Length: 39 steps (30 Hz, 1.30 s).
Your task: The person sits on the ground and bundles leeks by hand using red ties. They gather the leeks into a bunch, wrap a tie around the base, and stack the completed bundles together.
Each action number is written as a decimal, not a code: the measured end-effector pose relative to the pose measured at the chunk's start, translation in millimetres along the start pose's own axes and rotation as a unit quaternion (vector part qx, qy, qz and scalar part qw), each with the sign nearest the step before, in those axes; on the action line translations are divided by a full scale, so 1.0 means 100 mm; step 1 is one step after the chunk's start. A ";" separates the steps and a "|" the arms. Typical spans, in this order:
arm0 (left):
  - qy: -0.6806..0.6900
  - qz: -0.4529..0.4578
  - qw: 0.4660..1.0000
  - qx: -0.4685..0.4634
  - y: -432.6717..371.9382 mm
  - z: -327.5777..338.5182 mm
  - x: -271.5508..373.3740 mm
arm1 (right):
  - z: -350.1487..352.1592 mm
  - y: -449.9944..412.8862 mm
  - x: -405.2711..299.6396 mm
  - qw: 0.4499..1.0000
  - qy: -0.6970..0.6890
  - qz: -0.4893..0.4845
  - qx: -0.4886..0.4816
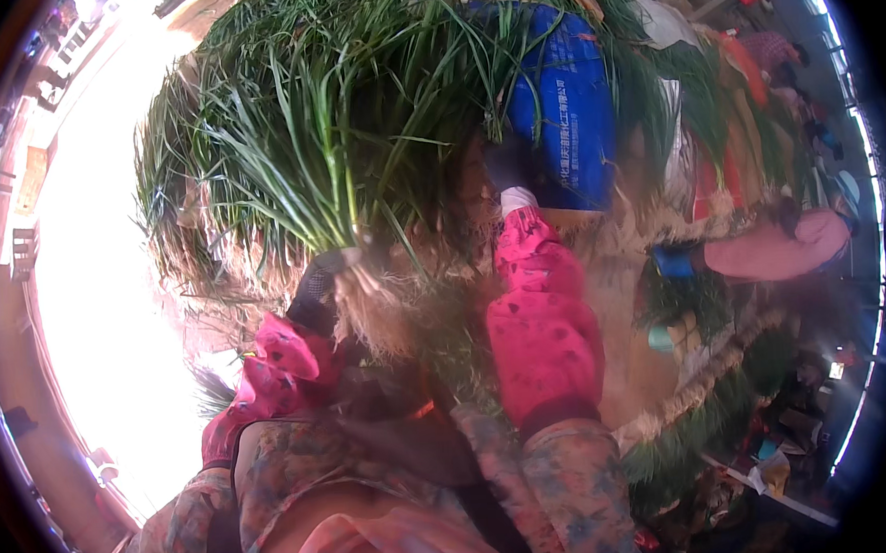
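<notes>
My left hand, in a dark mesh glove and pink patterned oversleeve, grips a bunch of rooted green stalks, perhaps green garlic or scallions. Its long leaves fan away from me, and the pale roots hang toward my lap. My right hand, in a dark glove below another pink oversleeve, reaches forward beside the heap of green stalks. Leaf tips meet its fingers, but shadow hides whether they hold anything. Just right of that hand lies a blue printed sack bearing writing.
Farther right, a person in a pink sleeve wears a blue glove. More rooted bunches lie along the right side. A row of green bunches runs at lower right. Strong glare washes out the left.
</notes>
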<state>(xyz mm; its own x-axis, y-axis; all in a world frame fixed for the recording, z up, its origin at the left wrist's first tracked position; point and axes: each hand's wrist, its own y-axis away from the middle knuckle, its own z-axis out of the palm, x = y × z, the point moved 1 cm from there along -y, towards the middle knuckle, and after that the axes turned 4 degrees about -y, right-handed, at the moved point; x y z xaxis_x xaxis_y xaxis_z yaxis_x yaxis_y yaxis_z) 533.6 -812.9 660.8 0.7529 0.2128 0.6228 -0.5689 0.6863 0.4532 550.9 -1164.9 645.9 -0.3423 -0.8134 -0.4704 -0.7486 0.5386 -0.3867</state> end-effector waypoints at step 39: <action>-0.141 -0.008 0.986 0.089 0.50 0.40 0.33 | -0.45 0.76 -1.89 0.964 -0.038 -0.204 -0.168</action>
<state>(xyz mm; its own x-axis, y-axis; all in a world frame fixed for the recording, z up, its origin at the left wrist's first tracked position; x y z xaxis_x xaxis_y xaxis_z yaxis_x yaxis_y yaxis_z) 517.1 -799.1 729.4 0.6544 -0.0164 0.7560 -0.6256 0.5497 0.5535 532.5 -980.2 741.2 0.0519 -0.9171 -0.3953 -0.9579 0.0661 -0.2793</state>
